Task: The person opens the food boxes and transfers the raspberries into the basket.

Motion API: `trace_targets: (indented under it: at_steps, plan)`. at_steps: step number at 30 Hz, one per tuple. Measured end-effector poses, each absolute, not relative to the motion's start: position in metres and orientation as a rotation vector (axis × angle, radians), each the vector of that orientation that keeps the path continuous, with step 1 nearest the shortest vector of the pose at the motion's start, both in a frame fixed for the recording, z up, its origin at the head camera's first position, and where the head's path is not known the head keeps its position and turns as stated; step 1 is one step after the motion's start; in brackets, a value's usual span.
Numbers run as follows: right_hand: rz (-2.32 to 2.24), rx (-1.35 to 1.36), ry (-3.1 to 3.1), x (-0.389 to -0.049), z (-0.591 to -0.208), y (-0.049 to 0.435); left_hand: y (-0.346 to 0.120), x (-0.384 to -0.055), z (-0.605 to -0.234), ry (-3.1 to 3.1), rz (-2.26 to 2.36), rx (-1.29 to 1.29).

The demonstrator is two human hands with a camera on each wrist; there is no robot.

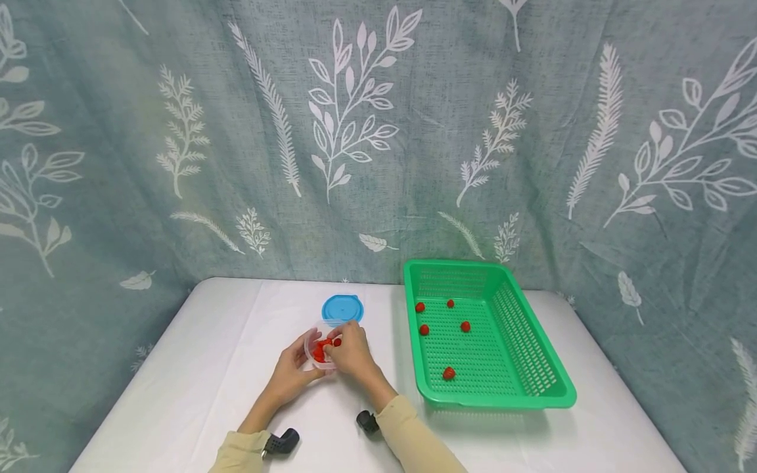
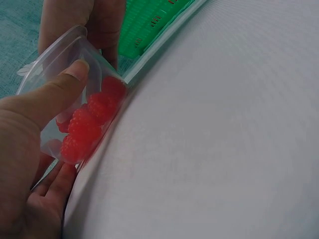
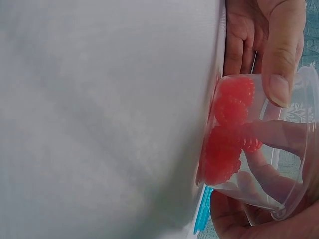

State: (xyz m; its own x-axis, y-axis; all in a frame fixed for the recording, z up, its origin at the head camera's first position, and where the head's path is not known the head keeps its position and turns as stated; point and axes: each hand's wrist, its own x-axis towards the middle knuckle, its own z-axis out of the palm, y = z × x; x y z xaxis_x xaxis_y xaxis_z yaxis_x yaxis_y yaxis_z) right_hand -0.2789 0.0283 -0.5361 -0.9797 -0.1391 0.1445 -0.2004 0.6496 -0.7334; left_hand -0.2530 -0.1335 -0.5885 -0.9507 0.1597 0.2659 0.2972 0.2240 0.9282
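On the white table, my left hand (image 1: 292, 374) grips a clear plastic tub (image 1: 310, 358) from its left side, thumb against the wall. Several red raspberries (image 2: 82, 127) lie together at the bottom of the tub. My right hand (image 1: 355, 355) reaches in over the rim with its fingers inside. Between its thumb and fingers it pinches a raspberry (image 3: 252, 144), seen through the clear wall close to the others. Just behind the tub lies a round blue lid (image 1: 343, 308).
A large green plastic basket (image 1: 499, 401) stands to the right, with several raspberries (image 1: 449, 373) spread over its floor, mostly on the left side. A patterned grey-green curtain (image 1: 414, 164) hangs behind the table (image 1: 236, 335).
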Motion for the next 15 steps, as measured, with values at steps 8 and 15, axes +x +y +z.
trace_targets:
  at_steps: [8,15]
  plan:
    - [1.282,0.303,-2.782,-0.2771,-0.5346,0.03,-0.1329,-0.2529,-0.5877,-2.371,-1.837,-0.448]
    - [1.332,0.366,-2.745,-0.279,-0.5346,0.0329,-0.133,-0.2544,-0.5891,-2.363,-1.839,-0.46]
